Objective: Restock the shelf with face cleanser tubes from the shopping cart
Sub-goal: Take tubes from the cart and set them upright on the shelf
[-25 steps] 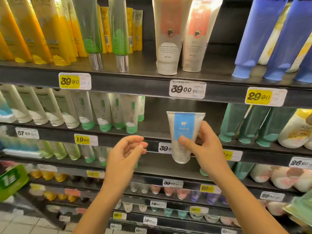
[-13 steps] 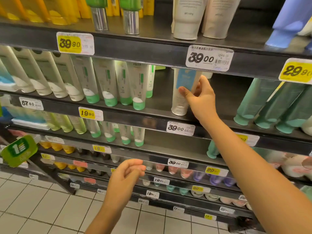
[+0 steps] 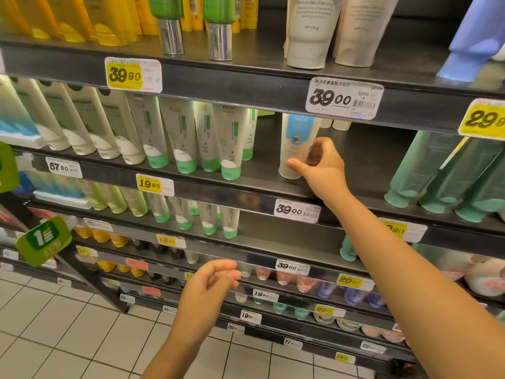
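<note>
Three o'clock of the white tube (image 3: 296,143) my right hand (image 3: 321,165) grips, bare shelf (image 3: 369,165) runs open to the teal tubes (image 3: 426,170). Green-capped tubes (image 3: 229,149) crowd nine o'clock; the upper shelf edge (image 3: 246,86) caps twelve.

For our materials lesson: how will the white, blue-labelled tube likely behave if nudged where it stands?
Probably tippy: the tube stands tall on its narrow cap. Likely light, since the right hand holds it with thumb and fingertips alone.
</note>
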A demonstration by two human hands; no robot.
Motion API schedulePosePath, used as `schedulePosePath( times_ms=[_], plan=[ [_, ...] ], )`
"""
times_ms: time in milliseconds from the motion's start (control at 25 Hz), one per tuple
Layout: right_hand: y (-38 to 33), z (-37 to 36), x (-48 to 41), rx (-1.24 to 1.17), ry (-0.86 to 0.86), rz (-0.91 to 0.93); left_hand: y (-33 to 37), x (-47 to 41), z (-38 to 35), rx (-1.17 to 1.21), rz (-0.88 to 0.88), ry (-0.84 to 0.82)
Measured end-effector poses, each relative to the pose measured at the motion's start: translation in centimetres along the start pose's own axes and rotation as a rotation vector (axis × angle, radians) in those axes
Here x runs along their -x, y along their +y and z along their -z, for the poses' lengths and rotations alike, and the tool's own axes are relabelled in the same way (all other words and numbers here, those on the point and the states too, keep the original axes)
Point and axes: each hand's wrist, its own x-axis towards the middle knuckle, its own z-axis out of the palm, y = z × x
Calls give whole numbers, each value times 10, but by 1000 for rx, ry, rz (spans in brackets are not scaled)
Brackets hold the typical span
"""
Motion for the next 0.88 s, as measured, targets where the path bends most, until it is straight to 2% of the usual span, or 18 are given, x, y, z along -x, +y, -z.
schedulePosePath(
  times_ms=[360, 480, 600, 680, 880],
  plan=[
    [0, -5, -10, 59, 23, -75, -11, 2, 1, -27, 3, 12],
    [-3, 8, 25, 26, 147, 26, -17, 3, 2, -38, 18, 3],
    [8, 25, 92, -145, 284, 63, -26, 5, 2, -70, 48, -51],
    [25, 34, 148, -223, 319, -20, -32, 5, 0, -104, 74, -117],
    [69, 51, 292, -193, 424, -340, -53, 8, -13, -247, 46, -380]
  ],
)
